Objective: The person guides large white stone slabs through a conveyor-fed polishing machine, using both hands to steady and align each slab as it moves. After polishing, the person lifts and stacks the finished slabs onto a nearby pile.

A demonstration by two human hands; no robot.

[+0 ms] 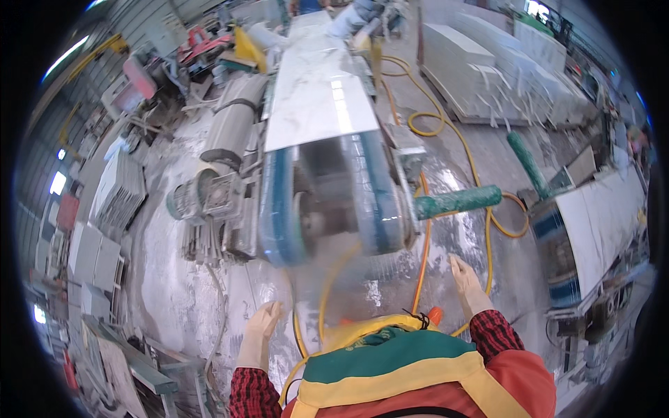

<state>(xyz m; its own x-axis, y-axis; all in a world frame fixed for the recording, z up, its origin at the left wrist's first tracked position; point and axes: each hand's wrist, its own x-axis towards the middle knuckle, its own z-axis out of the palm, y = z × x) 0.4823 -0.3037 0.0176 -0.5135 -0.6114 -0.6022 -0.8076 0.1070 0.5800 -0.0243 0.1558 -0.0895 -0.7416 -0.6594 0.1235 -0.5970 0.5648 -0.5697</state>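
Both of my hands are pale and held apart in front of my apron, with nothing in them that I can see. My left hand is below the near left end of the conveyor, its fingers loosely stretched forward. Off the conveyor's near right corner, my right hand reaches forward with fingers extended, below a green-wrapped bar. Neither hand touches anything. Ahead of me, a glossy white slab lies along the conveyor, its near edge over two blue belts.
A motor sits at the conveyor's left side. Yellow hoses loop across the wet floor. To the right stands another blue-belted machine with a white slab. Stacked slabs stand left, and larger slabs are at the back right.
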